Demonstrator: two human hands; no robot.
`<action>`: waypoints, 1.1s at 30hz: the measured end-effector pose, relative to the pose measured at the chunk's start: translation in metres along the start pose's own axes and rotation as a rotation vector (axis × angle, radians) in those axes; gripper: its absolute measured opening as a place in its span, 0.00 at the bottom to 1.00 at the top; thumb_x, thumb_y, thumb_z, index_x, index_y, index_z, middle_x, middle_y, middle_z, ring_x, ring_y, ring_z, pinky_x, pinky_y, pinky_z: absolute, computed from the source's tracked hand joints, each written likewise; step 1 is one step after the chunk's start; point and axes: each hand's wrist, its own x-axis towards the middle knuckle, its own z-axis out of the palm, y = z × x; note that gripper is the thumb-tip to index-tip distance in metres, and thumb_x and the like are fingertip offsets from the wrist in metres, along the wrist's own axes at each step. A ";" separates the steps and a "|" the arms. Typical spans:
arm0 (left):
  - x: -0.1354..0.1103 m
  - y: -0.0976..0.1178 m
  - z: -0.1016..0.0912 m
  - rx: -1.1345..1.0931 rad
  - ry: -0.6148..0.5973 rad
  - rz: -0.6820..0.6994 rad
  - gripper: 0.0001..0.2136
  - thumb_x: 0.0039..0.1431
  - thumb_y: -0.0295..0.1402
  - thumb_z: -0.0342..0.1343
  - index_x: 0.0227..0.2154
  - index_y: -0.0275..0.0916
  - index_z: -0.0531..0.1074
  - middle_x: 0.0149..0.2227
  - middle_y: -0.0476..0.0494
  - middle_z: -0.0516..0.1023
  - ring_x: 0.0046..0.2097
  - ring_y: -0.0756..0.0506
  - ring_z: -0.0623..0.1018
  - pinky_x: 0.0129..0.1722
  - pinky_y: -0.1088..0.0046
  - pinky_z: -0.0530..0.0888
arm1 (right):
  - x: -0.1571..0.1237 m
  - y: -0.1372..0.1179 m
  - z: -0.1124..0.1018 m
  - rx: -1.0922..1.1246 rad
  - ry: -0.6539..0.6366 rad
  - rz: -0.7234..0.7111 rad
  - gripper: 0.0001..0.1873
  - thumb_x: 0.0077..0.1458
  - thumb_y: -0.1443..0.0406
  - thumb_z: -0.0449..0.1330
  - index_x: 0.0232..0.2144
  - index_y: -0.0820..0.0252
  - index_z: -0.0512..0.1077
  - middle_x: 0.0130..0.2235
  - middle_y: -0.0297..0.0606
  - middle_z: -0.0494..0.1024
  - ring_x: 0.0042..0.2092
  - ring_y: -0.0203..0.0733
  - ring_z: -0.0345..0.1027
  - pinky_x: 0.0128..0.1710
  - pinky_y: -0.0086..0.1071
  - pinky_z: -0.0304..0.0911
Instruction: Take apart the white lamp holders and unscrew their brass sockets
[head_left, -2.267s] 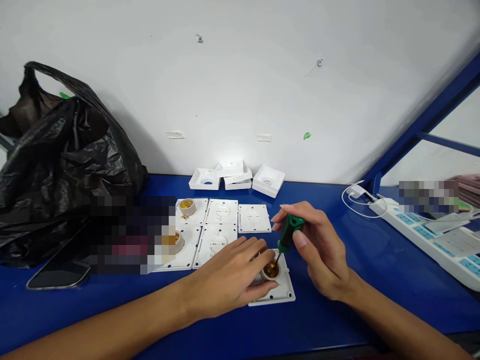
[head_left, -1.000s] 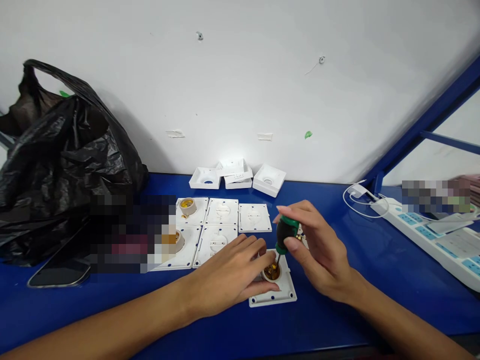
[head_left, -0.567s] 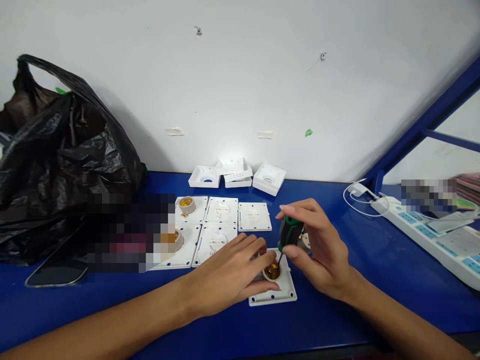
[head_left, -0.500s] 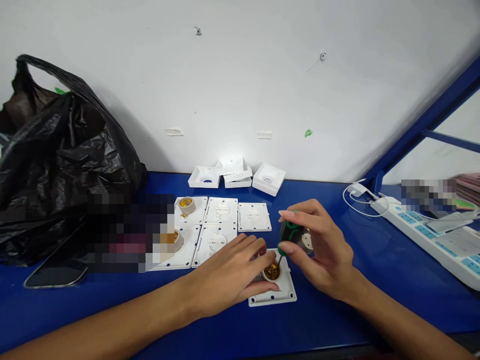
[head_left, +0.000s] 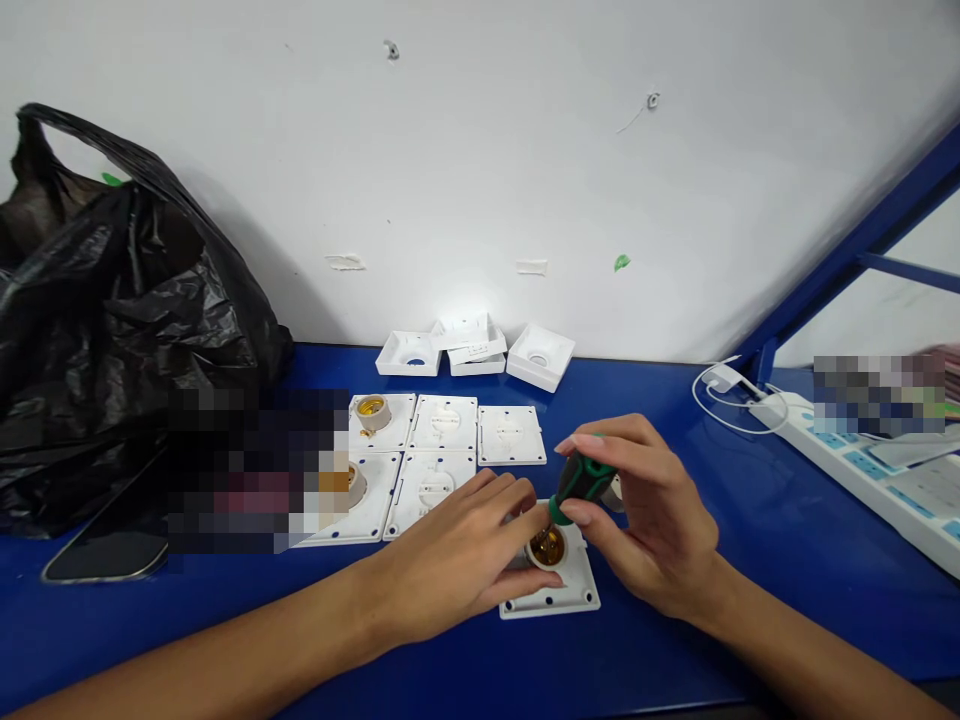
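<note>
Between the thumb and fingers of my right hand (head_left: 649,510) is a screwdriver (head_left: 586,478) with a short black and green handle. Its shaft slants down to the left into a lamp socket (head_left: 547,548) with a brass-coloured inside; the tip is hidden. My left hand (head_left: 480,545) is closed round the socket, thumb in front and fingers behind. Under the socket lies a white square base plate (head_left: 574,592) with holes along its edges. Behind my right fingers a round whitish part (head_left: 613,495) shows only partly.
Several white plates (head_left: 510,450) lie in rows behind my left hand, two bearing sockets (head_left: 373,412). White square covers (head_left: 538,358) rest by the wall. A black plastic bag (head_left: 135,300) and a phone (head_left: 112,545) are left. A power strip (head_left: 862,460) with cables lies right, beneath a blue frame.
My right hand has tilted the screwdriver, its handle now leaning further right and its shaft entering the socket further left. My left hand keeps its hold on the socket. The view has shifted slightly.
</note>
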 end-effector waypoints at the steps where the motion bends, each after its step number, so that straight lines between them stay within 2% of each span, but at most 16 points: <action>1: 0.000 0.000 0.000 -0.003 -0.004 -0.003 0.13 0.74 0.45 0.57 0.47 0.40 0.70 0.44 0.43 0.77 0.45 0.39 0.78 0.46 0.61 0.76 | 0.000 0.000 0.000 -0.006 -0.010 -0.003 0.36 0.64 0.72 0.66 0.69 0.47 0.65 0.48 0.42 0.77 0.48 0.49 0.73 0.38 0.41 0.76; 4: 0.001 0.001 0.000 -0.014 -0.009 -0.012 0.13 0.72 0.44 0.61 0.46 0.39 0.71 0.44 0.43 0.77 0.46 0.39 0.78 0.48 0.59 0.76 | 0.001 -0.001 0.001 -0.028 0.008 -0.036 0.36 0.62 0.73 0.68 0.68 0.49 0.66 0.47 0.42 0.78 0.47 0.48 0.73 0.36 0.40 0.76; 9: 0.001 0.002 0.000 -0.010 0.021 -0.030 0.14 0.73 0.46 0.59 0.46 0.40 0.70 0.42 0.44 0.77 0.44 0.40 0.78 0.44 0.62 0.76 | 0.002 0.000 0.000 -0.067 0.065 -0.055 0.36 0.59 0.74 0.71 0.66 0.51 0.69 0.43 0.40 0.78 0.43 0.46 0.72 0.32 0.38 0.74; 13: 0.001 0.002 -0.001 -0.002 0.028 -0.022 0.15 0.70 0.45 0.64 0.45 0.39 0.69 0.41 0.44 0.76 0.43 0.41 0.78 0.42 0.64 0.76 | 0.003 0.001 -0.001 -0.082 0.076 -0.075 0.35 0.57 0.76 0.71 0.64 0.56 0.70 0.43 0.40 0.76 0.43 0.45 0.71 0.34 0.38 0.72; 18: 0.003 0.001 -0.001 -0.022 0.013 -0.016 0.16 0.67 0.41 0.68 0.45 0.40 0.69 0.42 0.45 0.76 0.43 0.41 0.77 0.43 0.64 0.76 | 0.003 0.000 -0.001 -0.081 0.086 -0.072 0.34 0.57 0.77 0.71 0.63 0.58 0.71 0.43 0.39 0.75 0.43 0.44 0.70 0.34 0.38 0.70; 23: 0.003 0.000 0.000 -0.037 0.020 -0.028 0.14 0.68 0.43 0.66 0.43 0.40 0.69 0.40 0.46 0.76 0.43 0.41 0.77 0.42 0.64 0.75 | 0.003 -0.001 0.001 -0.116 0.087 -0.080 0.34 0.55 0.78 0.71 0.62 0.58 0.71 0.41 0.37 0.75 0.42 0.44 0.69 0.33 0.38 0.68; 33: 0.002 0.003 -0.003 -0.035 0.012 -0.034 0.13 0.73 0.45 0.60 0.45 0.40 0.69 0.42 0.45 0.77 0.44 0.40 0.78 0.44 0.63 0.75 | 0.004 -0.001 0.000 -0.200 0.170 -0.080 0.29 0.54 0.76 0.73 0.56 0.57 0.74 0.37 0.35 0.75 0.39 0.46 0.69 0.31 0.40 0.67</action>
